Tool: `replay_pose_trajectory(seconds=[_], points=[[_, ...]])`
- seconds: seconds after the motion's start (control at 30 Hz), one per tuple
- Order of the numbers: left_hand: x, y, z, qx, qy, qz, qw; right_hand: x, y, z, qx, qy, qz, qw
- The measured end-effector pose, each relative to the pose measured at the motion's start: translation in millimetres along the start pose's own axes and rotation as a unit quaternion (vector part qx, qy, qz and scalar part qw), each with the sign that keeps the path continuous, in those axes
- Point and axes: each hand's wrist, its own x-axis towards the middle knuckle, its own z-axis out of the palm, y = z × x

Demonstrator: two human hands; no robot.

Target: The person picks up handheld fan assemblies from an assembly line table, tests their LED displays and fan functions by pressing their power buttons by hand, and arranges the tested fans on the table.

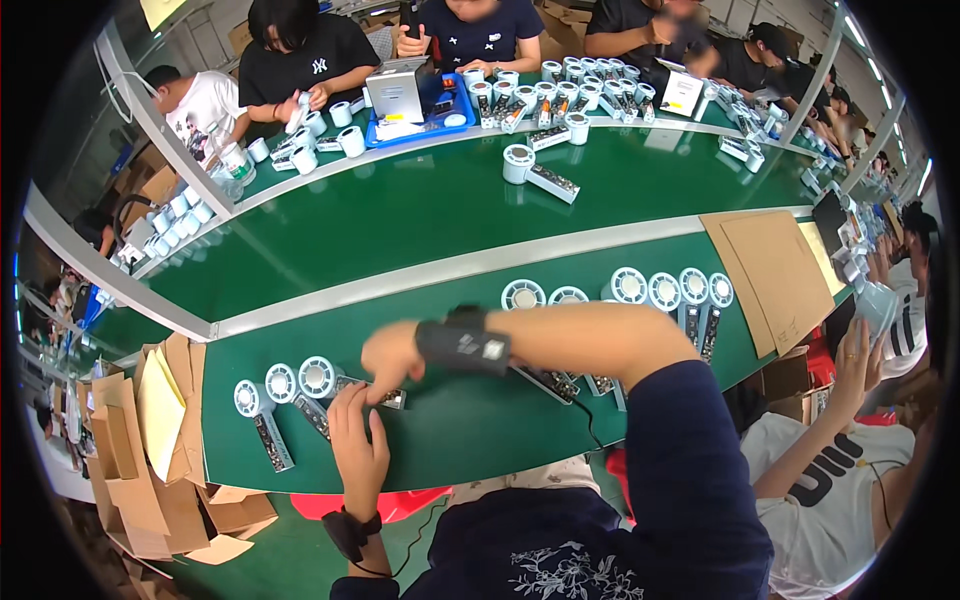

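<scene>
Several light-blue handheld fans lie on the green bench, with round grille heads and opened handles showing circuit boards. At the left, my left hand point(360, 445) has its fingertips at the handle of one handheld fan point(317, 376), its thumb held a little apart. Just above, my right hand point(392, 358) reaches across with a finger pointing down onto the same handle, close to the left fingertips. Motion blurs the right hand, and both hands cover part of the handle. Left of them lie another fan point(281, 383) and a fan with its handle toward me point(248, 398).
More fans point(628, 287) stand in a row at the right, some behind my right forearm. Cardboard sheets point(775, 280) lie at the bench's right end; cartons point(135, 470) are stacked left. Beyond a metal rail, a fan point(519, 164) rests on the green surface before co-workers.
</scene>
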Motion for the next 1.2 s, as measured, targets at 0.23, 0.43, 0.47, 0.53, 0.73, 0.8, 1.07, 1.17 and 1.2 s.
replay_pose_trajectory(seconds=[0.23,0.43,0.47,0.53,0.73,0.8,1.07,1.17,1.2], points=[[-10.8,2.4,8.4,0.035,0.036,-0.004,0.999,-88.4,197.2,-115.2,-0.171,0.546,0.296,0.765],[-22.2,19.4,23.9,0.006,0.097,-0.009,0.995,-91.1,274.9,-71.8,-0.159,0.421,0.491,0.746],[-24.5,19.4,24.0,-0.016,0.102,-0.007,0.995,-89.5,267.4,-70.8,-0.143,0.437,0.421,0.782],[-31.4,18.2,25.5,-0.12,0.077,-0.042,0.989,-93.1,233.6,-80.5,0.065,0.448,0.346,0.822],[19.6,51.7,34.6,-0.48,0.022,-0.199,0.854,-71.3,128.4,-57.9,0.374,0.309,0.05,0.873],[44.4,58.4,42.1,-0.661,0.02,-0.354,0.661,-70.6,74.0,-28.6,0.36,0.274,-0.034,0.891],[32.1,23.8,48.8,-0.701,0.008,-0.373,0.608,-79.9,4.7,-7.7,0.178,0.036,-0.057,0.982],[20.9,0.6,38.1,-0.76,-0.038,-0.355,0.543,-64.1,38.5,-52.6,0.271,-0.062,-0.037,0.96],[17.6,-3.4,35.8,-0.789,-0.061,-0.342,0.507,-53.8,68.0,-71.6,0.336,0.011,-0.064,0.939]])
